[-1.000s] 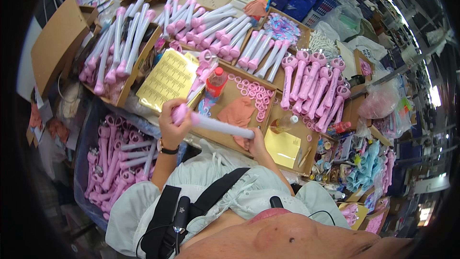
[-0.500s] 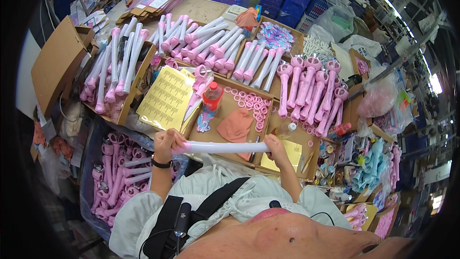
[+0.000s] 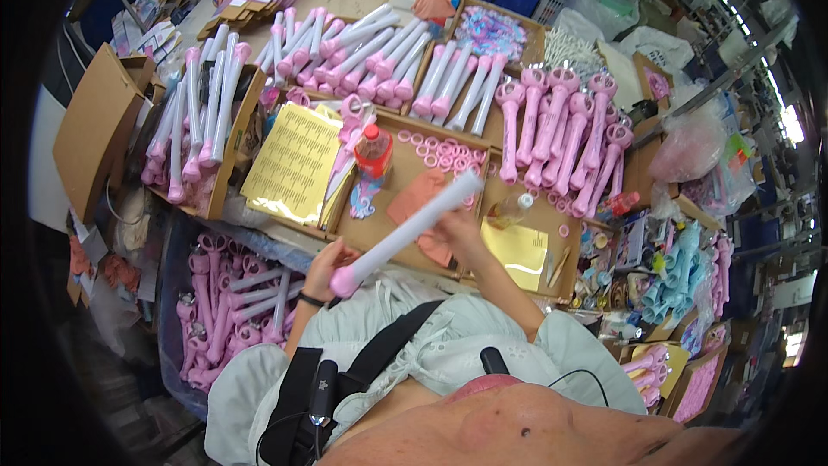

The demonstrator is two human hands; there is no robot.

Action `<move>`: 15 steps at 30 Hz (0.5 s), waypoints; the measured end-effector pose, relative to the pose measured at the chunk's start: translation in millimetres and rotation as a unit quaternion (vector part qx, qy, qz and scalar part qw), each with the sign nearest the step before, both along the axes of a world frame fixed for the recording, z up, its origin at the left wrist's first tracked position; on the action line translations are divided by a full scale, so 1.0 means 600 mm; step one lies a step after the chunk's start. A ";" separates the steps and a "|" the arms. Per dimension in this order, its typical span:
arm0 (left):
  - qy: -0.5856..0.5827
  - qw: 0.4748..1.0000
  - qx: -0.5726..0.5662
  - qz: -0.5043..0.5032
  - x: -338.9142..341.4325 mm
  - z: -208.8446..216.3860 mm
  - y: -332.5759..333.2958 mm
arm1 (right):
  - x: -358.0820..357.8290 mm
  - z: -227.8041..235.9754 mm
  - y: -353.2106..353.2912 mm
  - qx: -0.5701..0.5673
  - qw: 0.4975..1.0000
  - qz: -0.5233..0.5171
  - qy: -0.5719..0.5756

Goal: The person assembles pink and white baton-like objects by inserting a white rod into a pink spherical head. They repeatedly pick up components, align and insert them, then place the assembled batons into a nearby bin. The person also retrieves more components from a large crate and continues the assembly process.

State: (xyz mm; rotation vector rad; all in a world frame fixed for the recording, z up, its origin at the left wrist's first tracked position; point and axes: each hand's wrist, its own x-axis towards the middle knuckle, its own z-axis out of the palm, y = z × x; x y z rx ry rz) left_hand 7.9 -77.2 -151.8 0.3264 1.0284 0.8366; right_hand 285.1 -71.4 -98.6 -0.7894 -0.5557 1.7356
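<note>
A long white tube (image 3: pixel 404 231) with a pink knobbed end slants up to the right in front of my chest. My left hand (image 3: pixel 325 264) is closed at the pink end, its fingers curled behind the tube. Farther up, my right hand (image 3: pixel 457 226) grips the tube near its white end, and most of those fingers are hidden by it. Beneath the right hand lies a salmon-coloured cloth (image 3: pixel 409 200) in a shallow cardboard tray (image 3: pixel 355 229). Pink rings (image 3: pixel 447 155) and a bottle of red liquid (image 3: pixel 373 154) are in that tray too.
Yellow printed sheets (image 3: pixel 293 160) lie to the left. Similar pink-and-white tubes (image 3: pixel 366 56) are piled behind. Pink wand handles (image 3: pixel 561 125) stand at the right, and more handles (image 3: pixel 216 293) fill a lined bin at lower left. A small clear bottle (image 3: pixel 511 210) lies right of my hand.
The tube has swung from level to a slant, its white end rising away from me and its pink end dropping. My right hand has moved forward and left, over the cloth.
</note>
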 end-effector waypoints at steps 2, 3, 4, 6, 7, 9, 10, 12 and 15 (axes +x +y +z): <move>-0.094 0.995 0.000 -0.043 0.038 -0.004 -0.005 | -0.079 -0.033 -0.008 0.149 0.933 0.066 -0.322; -0.087 0.996 0.016 -0.021 0.062 -0.005 0.003 | -0.109 -0.047 -0.017 0.169 0.944 0.064 -0.275; -0.105 0.993 0.043 -0.007 0.083 -0.005 0.013 | -0.132 -0.059 -0.024 0.178 0.953 0.064 -0.237; -0.081 0.994 0.076 0.003 0.100 0.004 0.028 | -0.137 -0.083 -0.015 0.133 0.976 0.039 -0.166; -0.087 0.993 0.077 0.013 0.104 0.007 0.034 | -0.122 -0.094 0.004 0.077 0.988 0.014 -0.133; -0.085 0.994 0.070 0.019 0.100 0.011 0.037 | -0.081 -0.121 0.064 0.017 0.990 -0.050 -0.129; -0.097 0.994 0.056 0.006 0.094 0.009 0.036 | -0.054 -0.137 0.113 0.041 0.985 -0.087 -0.143; -0.149 0.987 0.052 -0.014 0.069 0.000 0.019 | -0.001 -0.170 0.227 0.013 0.954 -0.199 -0.225; -0.114 0.990 -0.023 0.074 0.021 -0.029 -0.025 | 0.101 -0.214 0.376 -0.014 0.875 -0.229 -0.425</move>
